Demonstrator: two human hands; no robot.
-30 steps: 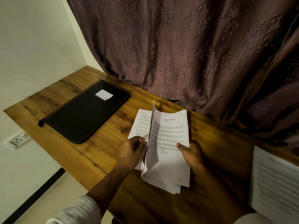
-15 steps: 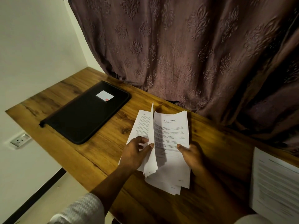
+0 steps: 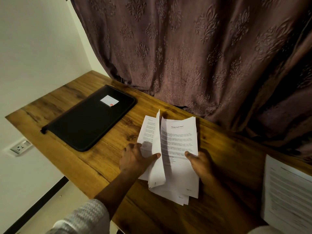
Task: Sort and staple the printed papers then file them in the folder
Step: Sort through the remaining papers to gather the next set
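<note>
A loose stack of printed papers [image 3: 179, 142] lies on the wooden desk [image 3: 104, 159], its top page headed "Sample Health Report". My left hand [image 3: 135, 157] pinches a folded-over sheet [image 3: 156, 149] at the stack's left side, thumb on top, with another printed page showing beneath it. My right hand [image 3: 200, 163] grips the stack's right edge, thumb on the top page. A black zipped folder [image 3: 87, 119] with a small white label lies closed at the back left of the desk. No stapler is in view.
A second pile of printed sheets [image 3: 287, 191] sits at the desk's right edge. A brown patterned curtain [image 3: 194, 56] hangs right behind the desk. A white wall with a power socket [image 3: 20, 147] lies to the left, beyond the desk's left edge.
The sheet held upright by my left hand has swung down to the left, uncovering more of the top page. My left thumb now lies across it. My right hand has stayed put.
</note>
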